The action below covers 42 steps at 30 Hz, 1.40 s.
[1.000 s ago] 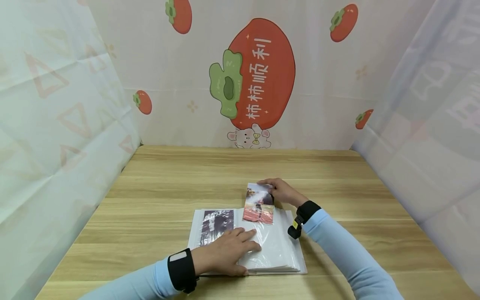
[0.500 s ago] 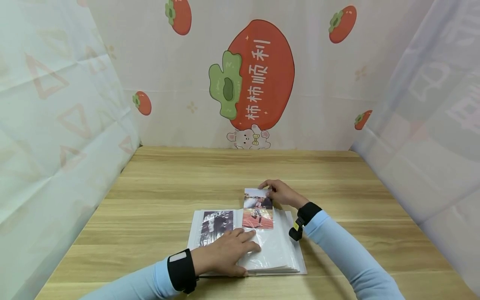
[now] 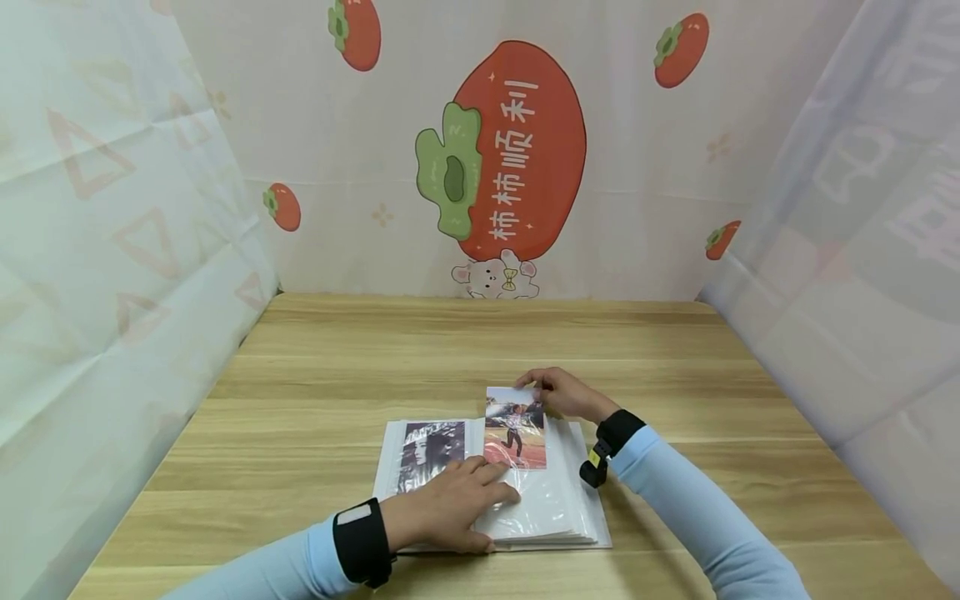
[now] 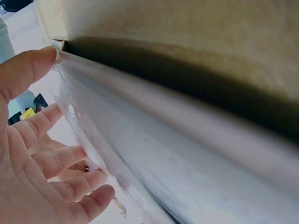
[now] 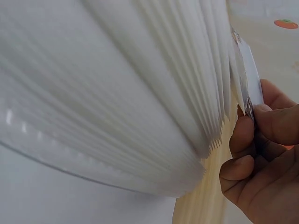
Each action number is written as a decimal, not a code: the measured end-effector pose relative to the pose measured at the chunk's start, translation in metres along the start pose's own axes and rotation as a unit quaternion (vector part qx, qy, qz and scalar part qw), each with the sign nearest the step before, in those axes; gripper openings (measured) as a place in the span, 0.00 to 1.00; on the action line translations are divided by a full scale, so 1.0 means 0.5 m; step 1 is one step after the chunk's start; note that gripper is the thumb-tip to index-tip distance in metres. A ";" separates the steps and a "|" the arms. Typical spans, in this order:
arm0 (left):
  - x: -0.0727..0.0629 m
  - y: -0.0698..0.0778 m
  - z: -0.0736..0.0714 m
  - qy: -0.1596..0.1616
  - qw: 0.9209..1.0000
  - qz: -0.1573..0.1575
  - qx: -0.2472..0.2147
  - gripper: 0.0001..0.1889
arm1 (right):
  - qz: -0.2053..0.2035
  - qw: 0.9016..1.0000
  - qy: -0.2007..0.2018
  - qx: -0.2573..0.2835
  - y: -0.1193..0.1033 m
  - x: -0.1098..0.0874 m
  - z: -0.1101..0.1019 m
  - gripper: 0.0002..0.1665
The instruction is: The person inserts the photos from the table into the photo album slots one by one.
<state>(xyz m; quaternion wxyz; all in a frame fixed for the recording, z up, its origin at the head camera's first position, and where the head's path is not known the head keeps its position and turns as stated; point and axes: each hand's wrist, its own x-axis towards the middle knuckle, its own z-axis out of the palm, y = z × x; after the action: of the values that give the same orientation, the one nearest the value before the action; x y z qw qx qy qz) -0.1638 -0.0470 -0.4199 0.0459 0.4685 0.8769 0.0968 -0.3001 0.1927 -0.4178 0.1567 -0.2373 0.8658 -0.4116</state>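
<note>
An open photo album (image 3: 543,508) with clear sleeve pages lies on the table. A photo (image 3: 516,425) of a running figure is partly inside the right page's sleeve, its top end sticking out beyond the far edge. My right hand (image 3: 566,393) pinches the photo's upper right corner; in the right wrist view, thumb and fingers of the right hand (image 5: 271,140) close on it beside the fanned pages. My left hand (image 3: 453,502) rests with spread fingers across the album's middle and near edge. A dark-toned photo (image 3: 431,454) fills the left page's sleeve, partly covered by the left hand.
The wood-grain table (image 3: 337,358) extends around the album. A white cloth backdrop (image 3: 337,125) printed with persimmons rises behind it, and cloth sides stand left and right. Both wrists wear black straps (image 3: 363,542).
The photo has slid down toward me, deeper into the sleeve, and straightened. My right hand has come slightly nearer with it. My left hand has stayed in place.
</note>
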 end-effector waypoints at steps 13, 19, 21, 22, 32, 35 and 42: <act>0.001 -0.001 -0.003 -0.005 1.000 0.004 0.006 0.31 | -0.019 0.999 -0.030 -0.003 0.007 -0.010 0.012 0.19; 0.000 0.001 -0.005 -0.008 1.000 0.001 0.004 0.32 | -0.029 0.998 -0.056 0.013 0.006 -0.013 0.010 0.16; 0.001 0.001 -0.005 -0.009 1.000 -0.002 0.001 0.32 | -0.033 0.997 -0.066 0.018 0.005 -0.014 0.010 0.15; 0.001 0.002 -0.005 -0.010 1.000 -0.003 -0.001 0.32 | -0.035 0.997 -0.071 0.020 0.005 -0.015 0.010 0.15; 0.001 -0.001 -0.005 -0.011 1.000 0.001 -0.020 0.31 | -0.025 0.996 -0.082 -0.022 -0.001 -0.020 0.020 0.14; 0.000 -0.004 -0.003 -0.004 1.000 0.010 -0.025 0.31 | -0.022 0.996 -0.079 -0.030 -0.004 -0.021 0.023 0.13; -0.002 -0.003 -0.003 -0.003 1.000 0.014 -0.020 0.31 | -0.030 0.996 -0.074 -0.034 -0.005 -0.024 0.026 0.12</act>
<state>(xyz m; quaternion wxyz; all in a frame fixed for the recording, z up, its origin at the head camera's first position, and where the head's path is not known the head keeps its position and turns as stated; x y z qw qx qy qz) -0.1649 -0.0489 -0.4189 0.0564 0.4800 0.8680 0.1141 -0.2833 0.1893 -0.4231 0.1998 -0.2980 0.8580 -0.3676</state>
